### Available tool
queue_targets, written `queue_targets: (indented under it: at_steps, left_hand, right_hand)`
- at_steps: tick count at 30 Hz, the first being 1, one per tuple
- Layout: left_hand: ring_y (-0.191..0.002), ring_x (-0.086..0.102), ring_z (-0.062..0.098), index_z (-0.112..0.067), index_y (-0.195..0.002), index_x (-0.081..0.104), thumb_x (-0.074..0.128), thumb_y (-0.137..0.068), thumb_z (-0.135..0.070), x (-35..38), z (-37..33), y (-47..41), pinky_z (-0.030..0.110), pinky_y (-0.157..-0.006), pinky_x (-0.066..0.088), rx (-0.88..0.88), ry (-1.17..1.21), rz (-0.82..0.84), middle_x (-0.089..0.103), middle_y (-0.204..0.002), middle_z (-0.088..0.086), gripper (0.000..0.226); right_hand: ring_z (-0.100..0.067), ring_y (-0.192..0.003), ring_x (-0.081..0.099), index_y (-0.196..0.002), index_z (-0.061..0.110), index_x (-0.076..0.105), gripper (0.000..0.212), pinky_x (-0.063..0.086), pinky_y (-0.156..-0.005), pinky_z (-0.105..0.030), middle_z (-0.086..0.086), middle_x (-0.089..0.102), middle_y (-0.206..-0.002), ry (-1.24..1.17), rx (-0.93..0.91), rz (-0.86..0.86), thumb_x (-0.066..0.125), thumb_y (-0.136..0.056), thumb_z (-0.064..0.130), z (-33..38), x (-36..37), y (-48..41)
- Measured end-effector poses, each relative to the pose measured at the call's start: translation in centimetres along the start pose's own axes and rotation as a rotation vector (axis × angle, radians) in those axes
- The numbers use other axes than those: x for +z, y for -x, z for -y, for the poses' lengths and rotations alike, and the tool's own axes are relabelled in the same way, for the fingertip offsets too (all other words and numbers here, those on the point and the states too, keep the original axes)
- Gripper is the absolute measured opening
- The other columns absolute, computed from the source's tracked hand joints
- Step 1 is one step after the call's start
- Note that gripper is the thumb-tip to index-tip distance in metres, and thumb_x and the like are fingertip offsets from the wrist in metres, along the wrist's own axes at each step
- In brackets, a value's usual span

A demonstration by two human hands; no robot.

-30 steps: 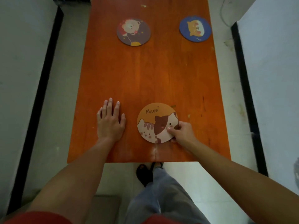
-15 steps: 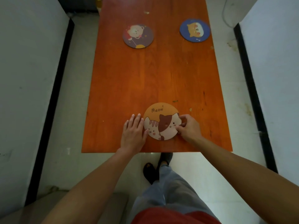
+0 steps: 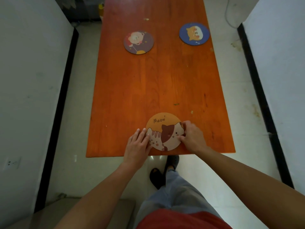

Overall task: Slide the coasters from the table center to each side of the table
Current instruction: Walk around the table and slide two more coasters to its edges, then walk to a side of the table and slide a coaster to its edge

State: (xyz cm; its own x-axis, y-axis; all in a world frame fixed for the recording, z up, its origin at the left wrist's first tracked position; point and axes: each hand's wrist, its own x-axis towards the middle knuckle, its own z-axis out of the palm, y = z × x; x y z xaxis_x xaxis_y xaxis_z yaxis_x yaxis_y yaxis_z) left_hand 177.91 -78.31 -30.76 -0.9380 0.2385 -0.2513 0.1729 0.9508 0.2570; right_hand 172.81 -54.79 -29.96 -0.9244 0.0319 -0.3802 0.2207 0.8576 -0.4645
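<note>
A round orange coaster with a cat and the word "Meow" (image 3: 165,128) lies near the front edge of the orange wooden table (image 3: 156,83). My left hand (image 3: 137,144) rests flat against the coaster's left edge, fingertips on it. Its right edge is pinched by the fingers of my right hand (image 3: 192,137). A dark purple coaster with a bear (image 3: 138,42) lies far back, left of centre. A blue coaster with a dog (image 3: 194,34) sits at the far right edge.
White walls with black baseboards run close along both long sides of the table. My legs and a dark shoe (image 3: 157,177) stand on the pale tiled floor just under the table's front edge. A yellow object (image 3: 101,9) sits beyond the far left corner.
My left hand slid right from the bare tabletop to the cat coaster's left edge. My right hand stayed on its right edge. The camera pulled back from the table.
</note>
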Motion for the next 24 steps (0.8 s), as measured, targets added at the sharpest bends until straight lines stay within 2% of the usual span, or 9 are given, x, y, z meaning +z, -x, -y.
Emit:
queue_targets:
  at_steps: [2,4,7,9,13,18,24]
  left_hand:
    - [-0.14,0.03,0.033,-0.014,-0.136,0.047,0.052,-0.093,-0.038,-0.2,-0.1,-0.1,0.047,-0.109,0.031,0.002,0.0,0.001,0.039,-0.15,0.011,0.049]
    - [-0.138,0.033,0.032,-0.016,-0.13,0.052,0.052,-0.093,-0.038,-0.7,-0.2,-0.2,0.046,-0.108,0.032,0.021,-0.007,0.002,0.042,-0.148,0.01,0.043]
    - [-0.126,0.043,0.024,-0.018,-0.114,0.06,0.046,-0.094,-0.039,-2.1,0.2,-0.5,0.039,-0.102,0.036,0.072,-0.053,0.007,0.052,-0.134,0.006,0.032]
    - [-0.113,0.047,0.021,-0.018,-0.11,0.06,0.043,-0.095,-0.038,-3.8,1.1,-1.0,0.036,-0.095,0.038,0.057,-0.083,0.012,0.055,-0.123,0.004,0.03]
    - [-0.102,0.051,0.024,-0.017,-0.107,0.057,0.042,-0.095,-0.035,-8.9,4.6,-2.1,0.038,-0.087,0.04,-0.073,-0.173,0.004,0.056,-0.112,0.005,0.026]
    - [-0.103,0.053,0.027,-0.015,-0.104,0.054,0.041,-0.095,-0.034,-15.6,9.8,-2.8,0.042,-0.091,0.041,-0.242,-0.209,-0.035,0.057,-0.111,0.008,0.025]
    - [-0.106,0.054,0.026,-0.014,-0.115,0.056,0.042,-0.096,-0.032,-20.5,15.8,-2.1,0.04,-0.089,0.039,-0.381,-0.229,-0.086,0.058,-0.115,0.007,0.03]
  right_hand:
    - [-0.022,-0.093,0.056,-0.121,0.022,0.045,0.054,0.054,-0.073,-0.035,-0.006,0.051,-0.111,0.087,-0.002,-0.026,0.075,-0.079,0.039,-0.2,-0.5,0.1]
    - [-0.023,-0.1,0.053,-0.123,0.025,0.044,0.058,0.055,-0.073,-0.035,-0.006,0.048,-0.115,0.212,-0.036,-0.042,0.073,-0.078,0.046,-0.3,-0.8,0.2]
    - [-0.022,-0.107,0.048,-0.124,0.024,0.047,0.053,0.052,-0.069,-0.028,-0.005,0.047,-0.123,0.356,-0.135,-0.06,0.069,-0.081,0.045,1.2,-1.3,-0.4]
    - [-0.02,-0.105,0.048,-0.123,0.023,0.05,0.048,0.049,-0.068,-0.024,-0.005,0.049,-0.121,0.395,-0.206,-0.069,0.066,-0.083,0.044,3.4,-1.7,-1.6]
    - [-0.02,-0.102,0.05,-0.123,0.02,0.051,0.043,0.051,-0.074,-0.028,-0.005,0.053,-0.118,0.482,-0.417,-0.053,0.062,-0.087,0.041,9.3,-3.0,-4.8]
    - [-0.025,-0.107,0.051,-0.123,0.016,0.051,0.037,0.049,-0.082,-0.036,-0.008,0.055,-0.119,0.601,-0.68,-0.01,0.054,-0.092,0.036,17.8,-3.8,-8.8]
    - [-0.028,-0.11,0.05,-0.123,0.014,0.049,0.033,0.046,-0.087,-0.04,-0.01,0.054,-0.121,0.667,-0.821,0.035,0.05,-0.094,0.03,27.2,-3.6,-11.7]
